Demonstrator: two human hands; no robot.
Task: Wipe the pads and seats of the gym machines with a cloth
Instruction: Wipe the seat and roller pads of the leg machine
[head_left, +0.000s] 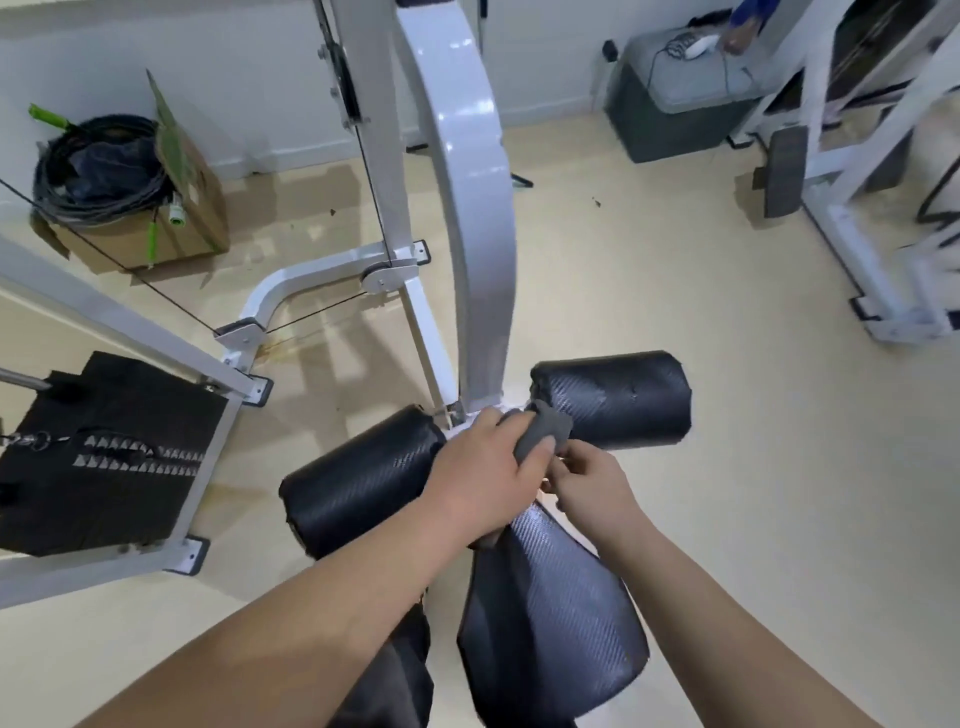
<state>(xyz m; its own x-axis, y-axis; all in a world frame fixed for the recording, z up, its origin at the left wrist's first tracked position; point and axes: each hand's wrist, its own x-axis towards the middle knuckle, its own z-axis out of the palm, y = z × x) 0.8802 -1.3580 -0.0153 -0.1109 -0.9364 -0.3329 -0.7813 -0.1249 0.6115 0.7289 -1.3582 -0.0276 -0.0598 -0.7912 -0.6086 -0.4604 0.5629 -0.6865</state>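
- My left hand (483, 483) grips the grey cloth (543, 431) at frame centre. Its long axis runs lower left to upper right, and its free end lies on the right pad (618, 400).
- My right hand (592, 488) curls beside the cloth; I cannot tell if it pinches it.
- The left pad (363, 478) slants toward lower left.
- The print on the box (182, 208), upper left, is too blurred to read.

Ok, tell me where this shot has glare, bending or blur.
Head view: glare streaks the curved white upright; wide-angle distortion leans the white rack at right; the grey box top right is soft; left hand, right hand and grey cloth at centre are sharp; shadows on the floor are soft-edged.
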